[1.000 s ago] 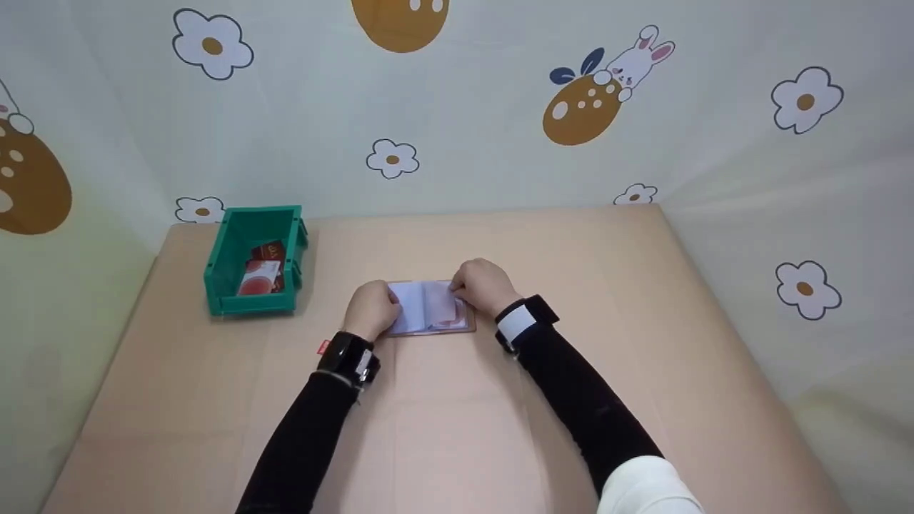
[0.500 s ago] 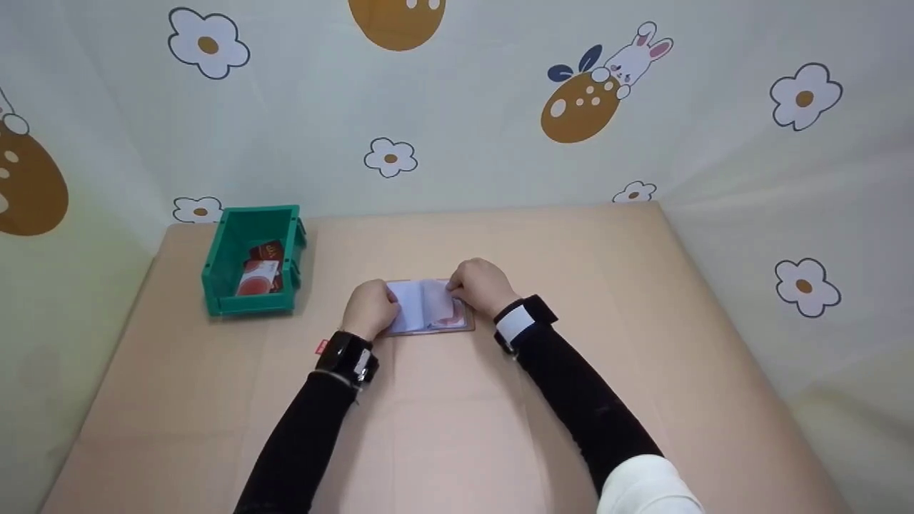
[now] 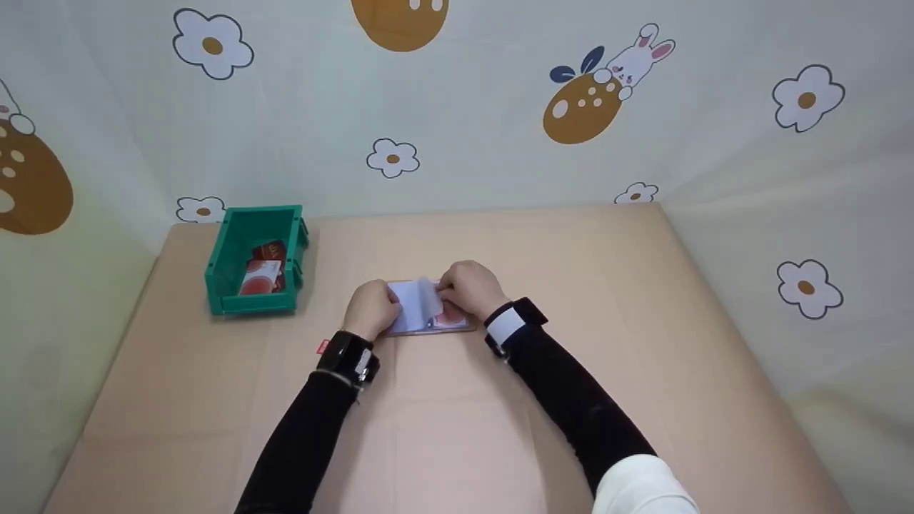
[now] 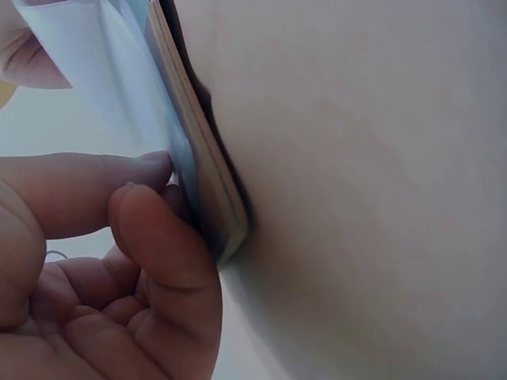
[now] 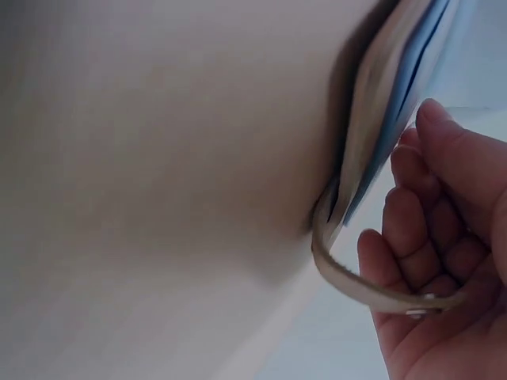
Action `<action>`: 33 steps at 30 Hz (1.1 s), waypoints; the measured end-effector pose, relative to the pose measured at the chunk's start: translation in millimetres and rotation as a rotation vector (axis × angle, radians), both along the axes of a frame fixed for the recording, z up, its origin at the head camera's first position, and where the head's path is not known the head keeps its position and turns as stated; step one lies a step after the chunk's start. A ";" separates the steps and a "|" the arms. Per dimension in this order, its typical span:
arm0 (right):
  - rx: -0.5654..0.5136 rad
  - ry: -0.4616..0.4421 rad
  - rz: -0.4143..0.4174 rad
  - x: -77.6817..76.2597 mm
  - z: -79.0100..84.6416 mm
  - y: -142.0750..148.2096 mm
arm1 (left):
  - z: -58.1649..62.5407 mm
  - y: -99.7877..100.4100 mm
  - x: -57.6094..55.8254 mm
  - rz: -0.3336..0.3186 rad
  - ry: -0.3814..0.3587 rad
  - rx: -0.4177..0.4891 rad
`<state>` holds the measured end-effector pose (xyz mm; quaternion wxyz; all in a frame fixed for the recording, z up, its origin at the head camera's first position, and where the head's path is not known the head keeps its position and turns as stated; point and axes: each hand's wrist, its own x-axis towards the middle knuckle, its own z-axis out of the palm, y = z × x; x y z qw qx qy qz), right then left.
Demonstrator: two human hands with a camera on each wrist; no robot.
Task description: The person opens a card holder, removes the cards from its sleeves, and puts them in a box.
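An open card holder [image 3: 405,305] with translucent sleeves and a brown cover lies on the table. At its left edge my left hand [image 3: 370,310] grips the cover and pages between thumb and fingers. My right hand [image 3: 473,288] pinches a translucent sleeve page [image 3: 430,298], raised and curved near the spine. Below that page shows a red and white card [image 3: 451,315] in the right-side pocket. The left wrist view shows the brown cover [image 4: 207,170] edge-on beside my fingertips. In the right wrist view a strap with a snap [image 5: 364,293] hangs from the cover by my curled fingers.
A green bin [image 3: 253,305] stands at the back left, holding several cards [image 3: 260,277] in red, white and dark brown. Beige cloth [image 3: 457,435] covers the table. A patterned curtain [image 3: 485,178] rises behind it and along both sides.
My right hand has moved slightly left, lifting the translucent page toward the spine and uncovering more of the red and white card. The left hand stays at the left edge.
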<state>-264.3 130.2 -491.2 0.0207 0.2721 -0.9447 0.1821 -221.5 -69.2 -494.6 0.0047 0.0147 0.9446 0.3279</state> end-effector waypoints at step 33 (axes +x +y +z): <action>0.012 -0.091 -0.070 -1.1 1.5 -27.1 | 0.0 -9.6 -1.2 -0.009 -0.012 0.010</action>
